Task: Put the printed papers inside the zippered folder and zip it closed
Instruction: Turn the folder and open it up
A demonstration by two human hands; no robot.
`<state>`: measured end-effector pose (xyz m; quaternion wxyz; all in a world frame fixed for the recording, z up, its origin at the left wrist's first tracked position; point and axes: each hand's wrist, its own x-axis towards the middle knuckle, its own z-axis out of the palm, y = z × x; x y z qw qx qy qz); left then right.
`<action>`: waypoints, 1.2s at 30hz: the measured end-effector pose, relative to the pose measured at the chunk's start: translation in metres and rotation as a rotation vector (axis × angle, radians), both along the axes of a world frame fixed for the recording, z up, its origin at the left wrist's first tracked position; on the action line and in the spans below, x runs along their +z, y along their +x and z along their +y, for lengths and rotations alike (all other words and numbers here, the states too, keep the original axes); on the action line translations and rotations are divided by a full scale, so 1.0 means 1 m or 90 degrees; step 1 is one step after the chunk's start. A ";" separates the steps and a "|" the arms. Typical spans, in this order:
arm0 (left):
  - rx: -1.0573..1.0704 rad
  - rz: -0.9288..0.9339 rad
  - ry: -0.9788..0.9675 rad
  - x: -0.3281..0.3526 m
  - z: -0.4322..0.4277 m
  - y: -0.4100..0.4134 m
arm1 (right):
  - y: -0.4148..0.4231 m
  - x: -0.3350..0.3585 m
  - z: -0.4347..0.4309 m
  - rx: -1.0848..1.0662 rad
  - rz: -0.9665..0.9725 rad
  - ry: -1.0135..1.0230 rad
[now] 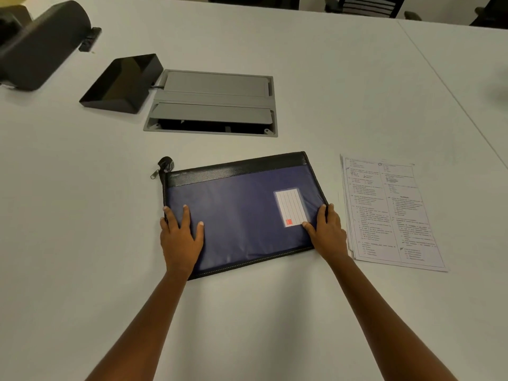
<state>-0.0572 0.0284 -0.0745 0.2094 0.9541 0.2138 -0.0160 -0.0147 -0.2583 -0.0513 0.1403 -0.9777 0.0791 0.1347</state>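
Both hands press flat on a blue zippered folder (242, 215) at a white conference table (330, 78): the left hand (180, 237) splays open over the folder's left end with fingers spread on the cover, while the right hand (327, 232) hooks its fingers over the right edge, thumb resting just below the label pocket (291, 207), closed lightly on that edge rather than lifting it. Only the head-worn camera covers the scene. The printed papers (390, 213) lie in a loose stack just right of the folder, apart from it and untouched. The zipper pull (154, 174) sits at the folder's far left corner; whether the zip is run open or shut cannot be told from this angle. If it is shut, the slider may need to be drawn along the black top band before anything goes in. Other risks, as judged: the slick table could let the folder skid as the zip is pulled one-handed, and the fanned sheets could splay or snag their corners on the zipper teeth. Beyond the folder, a grey cable hatch (214, 103) is sunk into the tabletop, a dark wedge-shaped device (123, 81) beside its left edge. Chairs line the far side.
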 end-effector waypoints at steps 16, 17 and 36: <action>-0.123 0.077 -0.053 0.008 0.031 0.044 | -0.027 0.000 0.009 -0.046 0.012 -0.017; -0.121 0.075 -0.046 0.009 0.030 0.041 | -0.027 0.002 0.008 -0.049 0.012 -0.006; 0.186 -0.139 -0.303 0.059 0.030 0.013 | -0.018 0.050 -0.033 -0.403 -0.003 0.588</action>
